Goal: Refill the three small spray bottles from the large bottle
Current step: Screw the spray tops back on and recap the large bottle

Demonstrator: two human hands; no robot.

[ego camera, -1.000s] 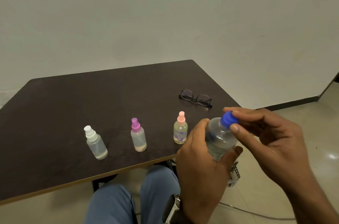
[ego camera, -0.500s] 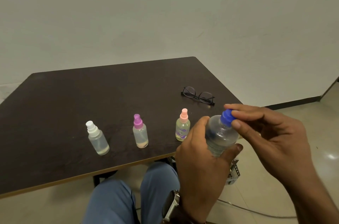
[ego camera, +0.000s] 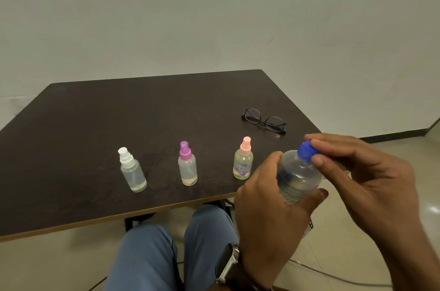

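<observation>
Three small spray bottles stand upright in a row near the front edge of the dark table (ego camera: 95, 124): one with a white cap (ego camera: 131, 170), one with a purple cap (ego camera: 187, 164), one with a pink cap (ego camera: 243, 159). Each holds only a little liquid. My left hand (ego camera: 266, 209) grips the body of the large clear bottle (ego camera: 296, 176), held in the air off the table's front right corner. My right hand (ego camera: 371, 183) pinches the bottle's blue cap (ego camera: 307, 151) between thumb and fingers.
A pair of black glasses (ego camera: 264, 121) lies on the table behind the pink-capped bottle. My knees in blue trousers (ego camera: 166, 250) are below the table edge. A cable (ego camera: 333, 276) runs across the floor on the right. A plain wall stands behind.
The camera view has shifted slightly; both hands stay on the large bottle and cap, with the right fingers turning a little on the cap. The small bottles have not moved.
</observation>
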